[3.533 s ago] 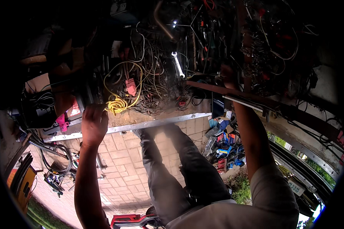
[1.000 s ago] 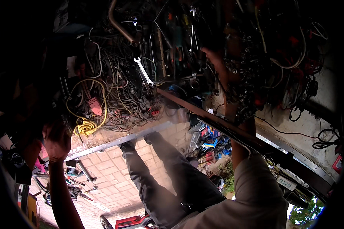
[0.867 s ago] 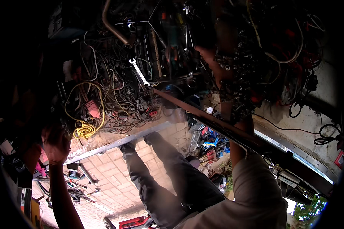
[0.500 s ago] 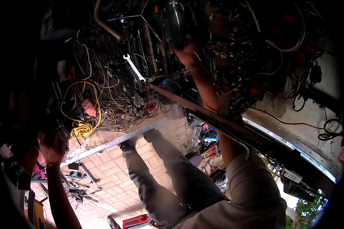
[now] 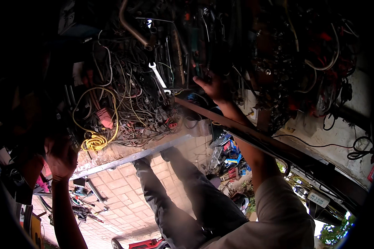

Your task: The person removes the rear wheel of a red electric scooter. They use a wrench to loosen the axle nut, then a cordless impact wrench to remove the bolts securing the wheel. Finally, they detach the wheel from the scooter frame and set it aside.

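My left hand [image 5: 61, 159] rests at the left end of the cluttered board, beside dark items and a coiled yellow cord [image 5: 94, 141]; its fingers are shadowed, so I cannot tell their grip. My right hand [image 5: 212, 87] reaches up among dark hanging tools, open, with the thumb apart and the other fingertips in shadow. A silver open-end wrench [image 5: 158, 76] lies to its left above a long rusty bar [image 5: 220, 118] that crosses near my right forearm. Tangled cables [image 5: 133, 108] and a pink part [image 5: 105, 118] fill the middle.
A metal edge strip [image 5: 112, 162] borders the board above a brick-paved floor [image 5: 120, 182]. Loose tools [image 5: 87, 209] lie at lower left, blue and red packages [image 5: 230, 157] at right. A power strip [image 5: 319, 198], a red machine [image 5: 145, 245] and dense hanging sockets [image 5: 278, 58] surround me.
My right arm has moved inward from farther right, and the hand has come lower than half a second ago. My left hand has stayed nearly still over the last second.
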Motion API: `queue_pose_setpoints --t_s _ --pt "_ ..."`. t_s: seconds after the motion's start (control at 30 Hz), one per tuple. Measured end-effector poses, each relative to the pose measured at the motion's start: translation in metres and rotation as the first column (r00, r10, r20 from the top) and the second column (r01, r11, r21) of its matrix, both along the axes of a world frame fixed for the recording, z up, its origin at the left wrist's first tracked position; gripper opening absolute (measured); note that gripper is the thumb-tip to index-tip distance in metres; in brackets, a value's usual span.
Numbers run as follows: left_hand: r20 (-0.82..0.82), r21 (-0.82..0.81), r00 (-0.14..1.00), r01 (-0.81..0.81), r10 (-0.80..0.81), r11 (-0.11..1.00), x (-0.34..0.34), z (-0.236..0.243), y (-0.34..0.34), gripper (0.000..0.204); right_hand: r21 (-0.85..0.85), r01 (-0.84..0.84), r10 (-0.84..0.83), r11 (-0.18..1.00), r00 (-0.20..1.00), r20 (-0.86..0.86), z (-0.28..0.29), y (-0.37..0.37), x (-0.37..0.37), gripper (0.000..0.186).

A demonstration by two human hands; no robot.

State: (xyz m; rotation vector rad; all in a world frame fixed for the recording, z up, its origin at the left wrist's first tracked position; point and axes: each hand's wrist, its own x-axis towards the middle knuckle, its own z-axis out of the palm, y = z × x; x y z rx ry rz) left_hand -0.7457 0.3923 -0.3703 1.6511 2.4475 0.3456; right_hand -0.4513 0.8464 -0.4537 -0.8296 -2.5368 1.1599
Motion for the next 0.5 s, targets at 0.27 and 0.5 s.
queue_pose_setpoints --t_s 0.27,0.5 --pt "0.016 0.027 1.0 -0.001 0.0 1.0 0.002 -0.004 -0.004 0.022 -0.304 0.138 -0.045 0.943 0.956 0.291 0.007 0.036 0.051 0.046" --pt "0.013 0.05 1.0 0.017 -0.018 0.999 -0.001 -0.002 -0.001 0.019 0.469 0.093 -0.31 0.878 0.858 0.41 -0.02 0.094 0.052 0.035"
